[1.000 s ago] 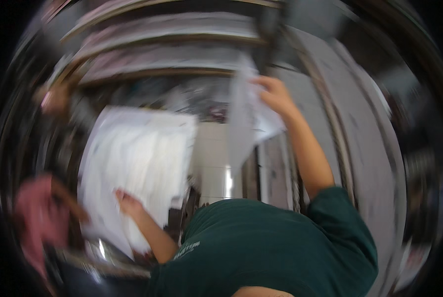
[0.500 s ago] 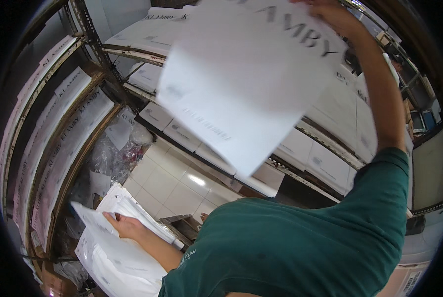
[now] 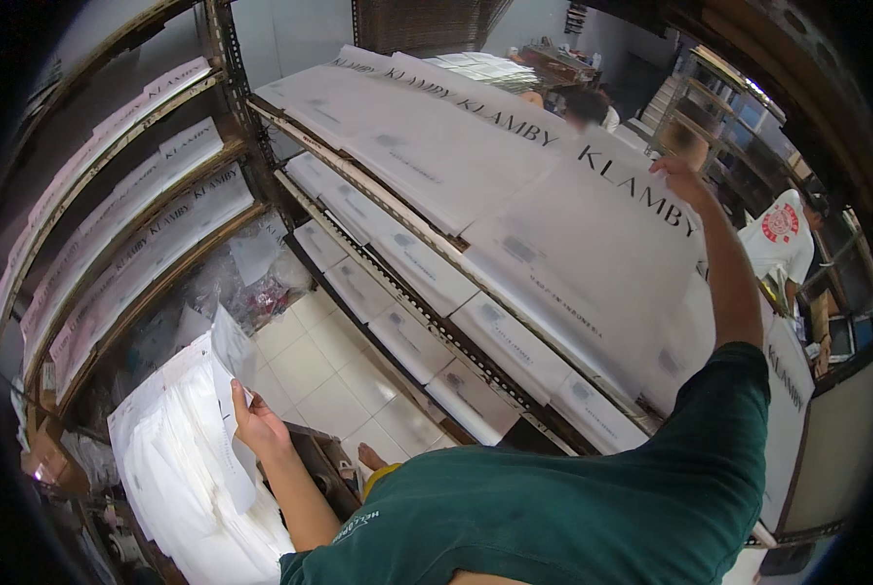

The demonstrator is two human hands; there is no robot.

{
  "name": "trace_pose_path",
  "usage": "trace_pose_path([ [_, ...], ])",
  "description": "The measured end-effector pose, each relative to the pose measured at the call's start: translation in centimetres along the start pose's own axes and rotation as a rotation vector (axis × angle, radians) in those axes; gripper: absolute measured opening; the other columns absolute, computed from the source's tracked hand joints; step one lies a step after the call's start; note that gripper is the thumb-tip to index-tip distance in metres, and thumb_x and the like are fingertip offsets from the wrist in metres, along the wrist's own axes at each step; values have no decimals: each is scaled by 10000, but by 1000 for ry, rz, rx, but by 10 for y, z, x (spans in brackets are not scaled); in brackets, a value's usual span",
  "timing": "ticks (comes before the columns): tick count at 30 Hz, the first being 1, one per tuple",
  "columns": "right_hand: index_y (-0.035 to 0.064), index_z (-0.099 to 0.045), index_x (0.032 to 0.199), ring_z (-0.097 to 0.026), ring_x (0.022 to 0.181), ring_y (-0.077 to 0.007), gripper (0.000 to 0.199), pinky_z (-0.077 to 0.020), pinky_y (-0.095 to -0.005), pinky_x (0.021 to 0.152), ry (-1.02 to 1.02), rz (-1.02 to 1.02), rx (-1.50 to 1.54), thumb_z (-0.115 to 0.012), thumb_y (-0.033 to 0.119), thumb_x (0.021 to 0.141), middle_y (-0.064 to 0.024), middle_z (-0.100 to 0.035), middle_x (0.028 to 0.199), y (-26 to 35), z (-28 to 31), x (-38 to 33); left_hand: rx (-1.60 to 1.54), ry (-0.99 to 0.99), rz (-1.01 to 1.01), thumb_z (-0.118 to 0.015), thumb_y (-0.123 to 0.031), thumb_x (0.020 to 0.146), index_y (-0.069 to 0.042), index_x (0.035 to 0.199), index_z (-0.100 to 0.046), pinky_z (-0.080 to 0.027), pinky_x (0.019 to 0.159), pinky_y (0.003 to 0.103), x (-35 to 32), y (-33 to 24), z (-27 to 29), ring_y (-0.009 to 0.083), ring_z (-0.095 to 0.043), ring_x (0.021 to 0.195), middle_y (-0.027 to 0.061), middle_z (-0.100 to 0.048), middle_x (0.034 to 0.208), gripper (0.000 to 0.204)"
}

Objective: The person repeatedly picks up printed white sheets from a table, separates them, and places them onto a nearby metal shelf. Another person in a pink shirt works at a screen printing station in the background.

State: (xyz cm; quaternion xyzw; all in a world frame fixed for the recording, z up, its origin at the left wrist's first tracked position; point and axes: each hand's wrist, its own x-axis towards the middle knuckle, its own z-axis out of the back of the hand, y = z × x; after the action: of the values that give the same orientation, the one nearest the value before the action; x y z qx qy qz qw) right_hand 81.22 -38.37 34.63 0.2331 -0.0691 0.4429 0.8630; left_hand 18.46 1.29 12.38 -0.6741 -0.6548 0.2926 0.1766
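My right hand (image 3: 678, 183) is raised at the far right, fingers closed on the top edge of a white printed sheet (image 3: 563, 258) with dark lettering. This sheet lies over the upper shelf, beside other white printed sheets (image 3: 407, 146). Lower left, my left hand (image 3: 259, 424) has its thumb up and its fingers closed at the edge of another white printed sheet (image 3: 224, 375). That sheet curls up from a thick, uneven stack of white sheets (image 3: 168, 458). Some of my left fingers are hidden behind its edge.
Metal-framed racks (image 3: 237, 88) stand at left and ahead, with white stacks (image 3: 407, 336) on lower shelves. Clear plastic bags (image 3: 237, 278) lie beneath the left rack. Pale floor tiles (image 3: 310, 356) show between. A person in a white shirt (image 3: 780, 234) and another person's head (image 3: 585, 105) appear beyond.
The sheet in my right hand has come down from mid-air onto the upper shelf. My left hand has shifted slightly right, still at the stack, and the view has turned.
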Motion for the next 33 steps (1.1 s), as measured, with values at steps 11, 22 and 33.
trace_pose_path([
  [11, 29, -598, 860, -510, 811, -160, 398, -382, -258, 740, -44, -100, 3, -367, -113, 569, -75, -564, 801, -31, -30, 7, 11, 59, 49, -610, -92, 788, 20, 913, -574, -441, 665, 178, -60, -17, 0, 70, -543, 723, 26, -594, 842, 171],
  [22, 30, -574, 905, -548, 944, -245, 375, -402, -317, 825, -163, -45, -27, -377, -89, 610, -137, -592, 904, -43, -34, 8, 27, 108, 75, -613, -91, 786, 11, 924, -576, -417, 617, 169, -58, -28, -11, 62, -527, 751, 16, -587, 843, 176],
  [33, 5, -582, 929, -580, 808, -186, 188, -440, -304, 730, -303, 26, -11, -536, 117, 785, -102, -607, 840, 53, -26, 37, 92, 169, 145, -603, -97, 795, 17, 959, -546, -420, 580, 157, -34, -22, -26, 78, -521, 767, 23, -538, 895, 208],
])
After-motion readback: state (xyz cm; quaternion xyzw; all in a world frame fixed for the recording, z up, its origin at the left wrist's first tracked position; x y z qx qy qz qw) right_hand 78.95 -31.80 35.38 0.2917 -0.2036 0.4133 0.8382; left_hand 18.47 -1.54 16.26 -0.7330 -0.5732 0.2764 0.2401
